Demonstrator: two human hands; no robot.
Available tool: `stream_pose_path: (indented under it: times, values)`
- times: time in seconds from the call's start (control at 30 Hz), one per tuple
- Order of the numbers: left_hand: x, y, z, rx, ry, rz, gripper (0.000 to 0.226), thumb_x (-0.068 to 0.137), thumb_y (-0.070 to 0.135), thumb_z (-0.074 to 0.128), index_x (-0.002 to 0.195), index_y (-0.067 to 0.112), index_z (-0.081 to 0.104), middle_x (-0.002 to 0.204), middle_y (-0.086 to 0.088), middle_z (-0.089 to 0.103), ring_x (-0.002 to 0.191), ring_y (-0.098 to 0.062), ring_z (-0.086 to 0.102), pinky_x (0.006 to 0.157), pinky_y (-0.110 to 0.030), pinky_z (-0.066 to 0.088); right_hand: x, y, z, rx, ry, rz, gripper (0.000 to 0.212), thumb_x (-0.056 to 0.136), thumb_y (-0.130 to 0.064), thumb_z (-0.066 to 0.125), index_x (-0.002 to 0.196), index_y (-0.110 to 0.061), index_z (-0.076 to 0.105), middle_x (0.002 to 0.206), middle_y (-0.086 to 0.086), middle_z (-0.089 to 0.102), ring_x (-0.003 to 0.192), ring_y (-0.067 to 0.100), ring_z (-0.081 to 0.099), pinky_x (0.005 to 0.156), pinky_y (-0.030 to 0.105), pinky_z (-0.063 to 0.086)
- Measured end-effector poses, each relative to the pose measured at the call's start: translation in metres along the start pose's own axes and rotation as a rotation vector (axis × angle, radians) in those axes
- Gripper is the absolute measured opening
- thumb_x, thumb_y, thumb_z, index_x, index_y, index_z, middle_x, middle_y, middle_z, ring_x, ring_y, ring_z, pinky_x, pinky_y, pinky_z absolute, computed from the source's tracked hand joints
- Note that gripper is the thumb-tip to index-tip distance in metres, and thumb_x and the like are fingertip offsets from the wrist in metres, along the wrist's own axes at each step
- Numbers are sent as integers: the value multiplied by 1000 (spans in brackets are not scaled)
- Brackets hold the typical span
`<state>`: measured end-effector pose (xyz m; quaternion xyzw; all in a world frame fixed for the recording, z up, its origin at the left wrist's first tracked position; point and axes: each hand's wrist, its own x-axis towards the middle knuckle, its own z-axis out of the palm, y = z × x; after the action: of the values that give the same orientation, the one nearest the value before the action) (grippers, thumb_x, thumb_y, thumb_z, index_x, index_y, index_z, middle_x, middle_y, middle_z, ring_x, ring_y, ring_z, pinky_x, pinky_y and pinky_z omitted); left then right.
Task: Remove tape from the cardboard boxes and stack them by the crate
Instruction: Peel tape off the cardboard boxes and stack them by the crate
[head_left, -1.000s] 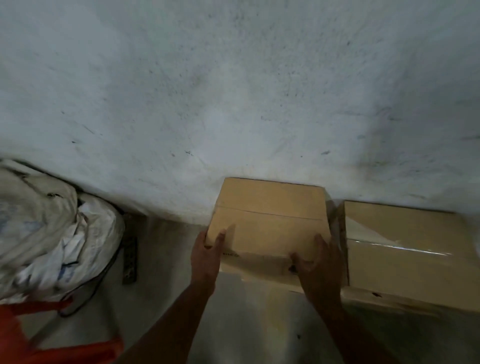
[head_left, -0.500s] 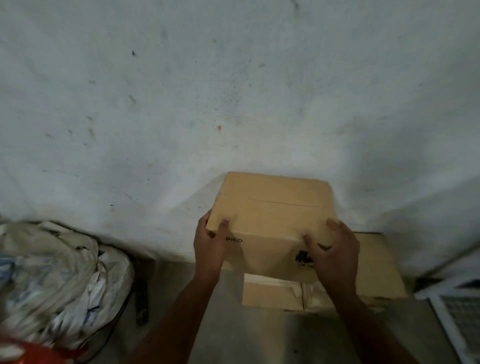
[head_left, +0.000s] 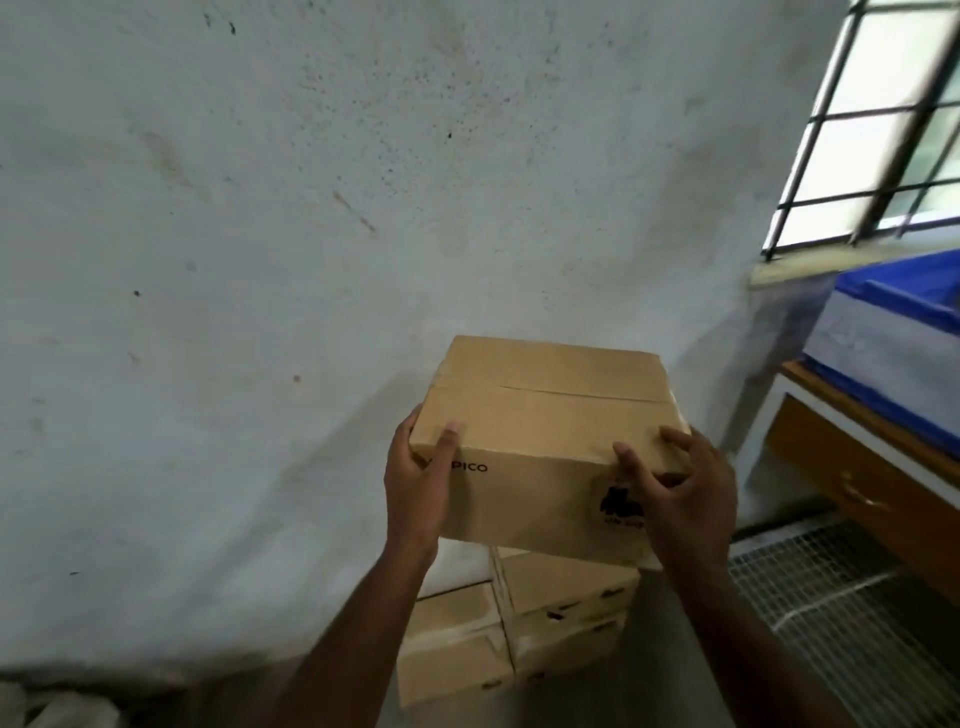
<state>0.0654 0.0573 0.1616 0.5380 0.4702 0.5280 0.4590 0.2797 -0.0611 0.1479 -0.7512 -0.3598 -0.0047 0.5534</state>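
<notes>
I hold a PICO cardboard box (head_left: 540, 441) in my left hand (head_left: 415, 483) and right hand (head_left: 680, 499), above stacked boxes (head_left: 519, 623); it is not yet set down.

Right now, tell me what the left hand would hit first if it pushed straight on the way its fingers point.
The left hand grips the held cardboard box, fingers pointing toward the wall. Past the box corner, the wall probably comes first, though depth is unclear.
</notes>
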Motion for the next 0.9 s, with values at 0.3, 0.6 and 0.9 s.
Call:
stream_pose_path:
  times: [0.3,0.6,0.9]
  values:
    - [-89,36,135,-51,-263,79,78,81,59,66,151,41,36,153,7,43,134,-16,46,109,-41,46,18,48,-169,-122,232,51,67,73,-71,62,122,-24,59,134,6,56,125,24,50,102,53,45]
    - [-182,61,258,-55,-584,149,88,80,61,73,152,33,32,151,1,45,131,-20,50,107,-46,48,1,99,-318,-216,457,113,68,74,-67,62,120,-17,62,139,7,53,128,22,46,104,41,39]
    - [-237,63,365,-15,-1011,268,117,56,57,88,152,34,25,144,13,42,127,0,48,92,-24,54,-14,154,-423,-312,598,226,82,70,-80,62,125,-19,58,135,5,53,121,23,49,95,54,48]
